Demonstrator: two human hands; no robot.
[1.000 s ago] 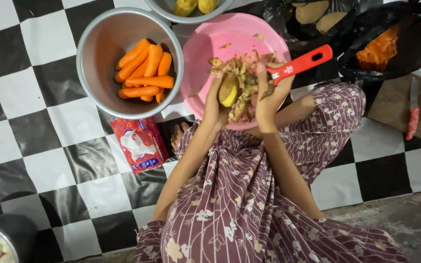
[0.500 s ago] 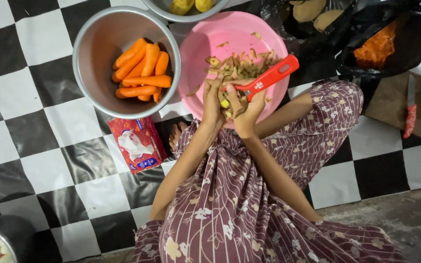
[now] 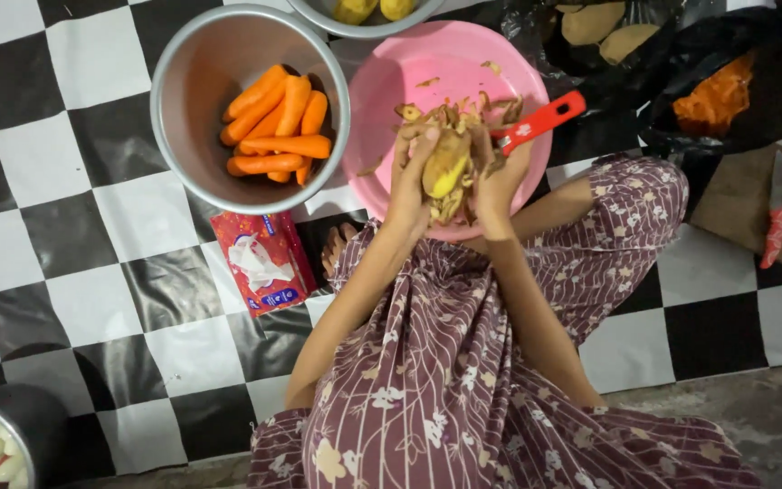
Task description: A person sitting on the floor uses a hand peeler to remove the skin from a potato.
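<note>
My left hand (image 3: 409, 181) grips a partly peeled yellow potato (image 3: 446, 163) over a pink plastic basin (image 3: 409, 91) that holds a heap of brown peelings (image 3: 450, 116). My right hand (image 3: 500, 177) holds a red-handled peeler (image 3: 536, 122) against the potato's right side, its handle pointing up and to the right. Both hands meet above the basin's near rim.
A metal bowl (image 3: 192, 100) of peeled carrots (image 3: 275, 127) stands to the left. A second bowl with peeled potatoes (image 3: 373, 9) sits at the top. A red packet (image 3: 262, 263) lies on the checkered mat. Black bags (image 3: 726, 81) with unpeeled potatoes and orange peel lie at right, with a red-handled knife (image 3: 776, 217). A pot (image 3: 2, 435) is at bottom left.
The right hand has swung the peeler from pointing right, down across the potato, and back up. The potato has turned in my left hand and shows more yellow flesh.
</note>
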